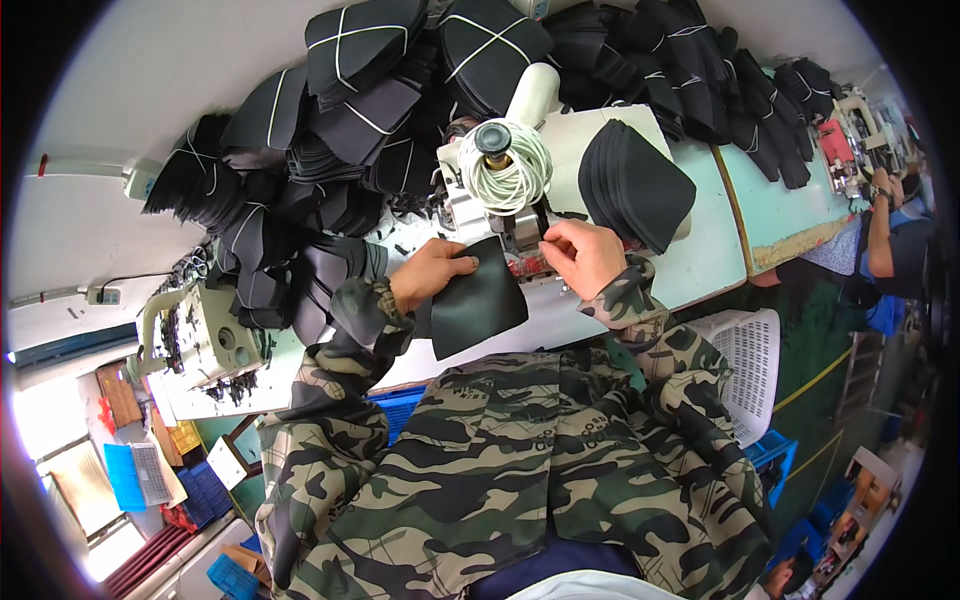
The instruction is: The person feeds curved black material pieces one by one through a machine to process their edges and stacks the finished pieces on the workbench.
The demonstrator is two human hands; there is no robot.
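My left hand (432, 275) grips the upper left edge of a black fabric panel (482, 305), thumb on top and fingers beneath. The panel hangs over the table's front edge, its far side against the sewing machine (520, 235). My right hand (588, 257) is closed in a pinch just right of the machine's working area. A narrow dark strip runs up from its fingertips, but whether the fingers hold it is unclear. On top of the machine lies a coil of white cord (505, 172) around a dark knob. Right of it rests a fanned stack of black panels (630, 185).
Tied bundles of black panels (365, 45) crowd the table's back and left. A second pale machine (215, 335) stands at the left end amid dark scraps. A white plastic basket (752, 375) is below right. Another person (890, 230) works at the far right.
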